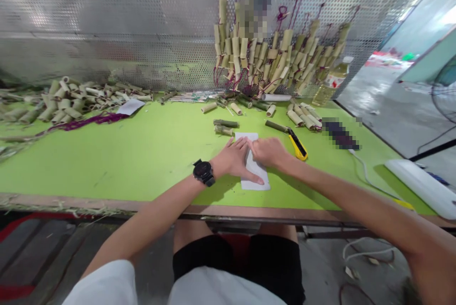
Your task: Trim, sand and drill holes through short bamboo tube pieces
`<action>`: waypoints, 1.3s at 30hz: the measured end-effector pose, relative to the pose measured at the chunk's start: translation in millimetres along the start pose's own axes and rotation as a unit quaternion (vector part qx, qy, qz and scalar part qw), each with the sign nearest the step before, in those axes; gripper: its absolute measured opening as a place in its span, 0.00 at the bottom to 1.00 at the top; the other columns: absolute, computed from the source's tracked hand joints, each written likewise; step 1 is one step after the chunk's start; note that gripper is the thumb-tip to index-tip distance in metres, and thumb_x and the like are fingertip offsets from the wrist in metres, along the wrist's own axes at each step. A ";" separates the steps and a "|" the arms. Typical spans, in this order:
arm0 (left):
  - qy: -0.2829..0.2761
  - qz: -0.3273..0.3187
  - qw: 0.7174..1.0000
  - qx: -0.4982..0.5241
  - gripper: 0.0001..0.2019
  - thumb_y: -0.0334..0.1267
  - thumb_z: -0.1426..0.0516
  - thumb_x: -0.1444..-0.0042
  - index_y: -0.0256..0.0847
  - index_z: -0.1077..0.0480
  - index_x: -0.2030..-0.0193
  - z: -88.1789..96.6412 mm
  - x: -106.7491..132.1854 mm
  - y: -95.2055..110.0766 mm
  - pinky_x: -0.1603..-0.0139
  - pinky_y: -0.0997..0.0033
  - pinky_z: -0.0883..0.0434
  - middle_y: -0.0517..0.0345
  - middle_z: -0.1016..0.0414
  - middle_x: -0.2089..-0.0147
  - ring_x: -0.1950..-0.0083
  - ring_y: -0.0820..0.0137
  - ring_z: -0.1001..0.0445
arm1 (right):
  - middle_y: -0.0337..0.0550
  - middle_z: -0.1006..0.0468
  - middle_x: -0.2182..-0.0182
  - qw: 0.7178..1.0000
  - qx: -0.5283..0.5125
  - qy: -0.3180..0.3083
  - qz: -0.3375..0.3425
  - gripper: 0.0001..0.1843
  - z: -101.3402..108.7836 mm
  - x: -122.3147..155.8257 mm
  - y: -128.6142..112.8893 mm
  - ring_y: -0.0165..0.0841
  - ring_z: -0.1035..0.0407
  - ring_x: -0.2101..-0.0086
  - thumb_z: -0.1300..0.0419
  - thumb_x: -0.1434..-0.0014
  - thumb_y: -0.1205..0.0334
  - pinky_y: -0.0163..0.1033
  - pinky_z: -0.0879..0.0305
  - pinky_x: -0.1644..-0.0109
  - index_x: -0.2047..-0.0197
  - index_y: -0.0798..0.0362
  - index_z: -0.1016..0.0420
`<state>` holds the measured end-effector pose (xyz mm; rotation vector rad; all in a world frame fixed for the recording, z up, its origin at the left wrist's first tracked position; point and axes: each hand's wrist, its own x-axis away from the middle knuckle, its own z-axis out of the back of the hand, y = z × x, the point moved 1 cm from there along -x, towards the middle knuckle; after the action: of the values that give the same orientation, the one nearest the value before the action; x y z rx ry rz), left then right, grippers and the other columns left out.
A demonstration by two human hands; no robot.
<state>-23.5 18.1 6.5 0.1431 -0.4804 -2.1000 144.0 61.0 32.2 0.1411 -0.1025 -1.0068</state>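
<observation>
Left hand [235,158] open, flat on paper [255,166]; right hand [267,151] curled against it, cannot tell whether gripping | 1 paper, mid-table [107,162]; 2 tubes [226,124] far-left, 1 cutter [298,147] right | hands partly cover paper; bottle [328,85] far right | forearms converge from near side

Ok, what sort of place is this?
Probably a craft workshop: cut bamboo tubes heaped on a green worktable, strung bamboo pieces by a perforated metal panel, and a yellow cutter.

Single head-worn view, forward and down, close over the green table [124,167].
</observation>
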 end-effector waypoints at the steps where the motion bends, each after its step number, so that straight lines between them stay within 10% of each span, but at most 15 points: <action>1: 0.003 0.001 1.000 -0.002 0.77 0.86 0.40 0.60 0.29 0.54 0.16 0.1 -0.1 -0.2 0.14 0.39 0.65 0.31 0.57 0.14 0.13 0.38 0.59 | 0.65 0.12 0.60 1.000 0.001 -0.005 -0.017 0.37 0.8 1.2 -0.4 0.47 0.18 0.63 0.64 0.20 0.56 0.44 0.32 0.60 0.54 0.61 0.13; 14: -0.041 0.004 0.998 -0.037 0.77 0.89 0.45 0.59 0.36 0.60 0.14 9.6 1.7 4.5 0.14 0.39 0.68 0.37 0.60 0.13 0.13 0.39 0.61 | 0.60 0.12 0.59 0.999 -0.005 0.005 0.038 0.31 1.8 4.4 -3.7 0.47 0.20 0.62 0.60 0.22 0.58 0.43 0.37 0.62 0.34 0.58 0.21; 18: -0.040 0.018 0.998 -0.038 0.77 0.88 0.45 0.59 0.32 0.60 0.14 9.3 2.5 3.7 0.14 0.40 0.68 0.36 0.64 0.13 0.12 0.40 0.63 | 0.68 0.13 0.60 0.999 0.006 -0.001 -0.042 0.36 2.9 3.7 -2.5 0.47 0.20 0.63 0.63 0.21 0.58 0.44 0.38 0.62 0.51 0.64 0.14; 22: -0.047 0.005 0.998 -0.038 0.76 0.88 0.46 0.57 0.32 0.59 0.15 9.9 2.3 2.8 0.14 0.40 0.68 0.36 0.63 0.13 0.12 0.42 0.63 | 0.62 0.13 0.62 0.999 -0.008 0.006 0.034 0.32 0.3 6.3 -5.2 0.46 0.20 0.63 0.61 0.21 0.59 0.43 0.40 0.63 0.48 0.63 0.15; 25: -0.038 0.006 0.998 -0.046 0.76 0.88 0.45 0.57 0.31 0.59 0.15 10.1 1.2 1.3 0.14 0.41 0.69 0.36 0.64 0.13 0.12 0.42 0.63 | 0.66 0.14 0.62 0.999 -0.003 0.006 -0.034 0.35 0.0 8.5 -5.2 0.45 0.21 0.64 0.63 0.21 0.59 0.43 0.40 0.64 0.54 0.64 0.14; 29: -0.049 -0.009 0.998 -0.044 0.73 0.87 0.45 0.55 0.34 0.55 0.15 9.3 -0.5 0.2 0.14 0.40 0.68 0.37 0.61 0.13 0.12 0.43 0.62 | 0.61 0.13 0.62 0.997 -0.031 0.000 0.076 0.29 2.1 12.3 -12.0 0.43 0.22 0.65 0.58 0.22 0.59 0.43 0.39 0.62 0.47 0.61 0.15; 34: -0.029 -0.004 0.998 -0.047 0.75 0.87 0.44 0.57 0.33 0.58 0.15 9.0 -1.5 0.1 0.14 0.39 0.67 0.36 0.62 0.13 0.13 0.42 0.61 | 0.64 0.14 0.65 1.000 -0.023 0.001 -0.016 0.38 3.5 12.1 -11.1 0.43 0.23 0.67 0.66 0.20 0.59 0.43 0.40 0.64 0.55 0.64 0.14; 39: -0.038 -0.002 0.998 -0.053 0.74 0.87 0.45 0.55 0.32 0.56 0.15 7.2 -1.5 -0.6 0.14 0.40 0.67 0.36 0.62 0.13 0.12 0.42 0.62 | 0.62 0.13 0.61 0.999 -0.023 0.003 0.024 0.27 1.6 15.7 -12.0 0.45 0.21 0.63 0.57 0.23 0.61 0.43 0.39 0.63 0.42 0.62 0.18</action>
<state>-25.2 21.7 12.7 0.0032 -0.4124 -2.1358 142.1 41.2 32.1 0.0989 -0.0779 -0.9601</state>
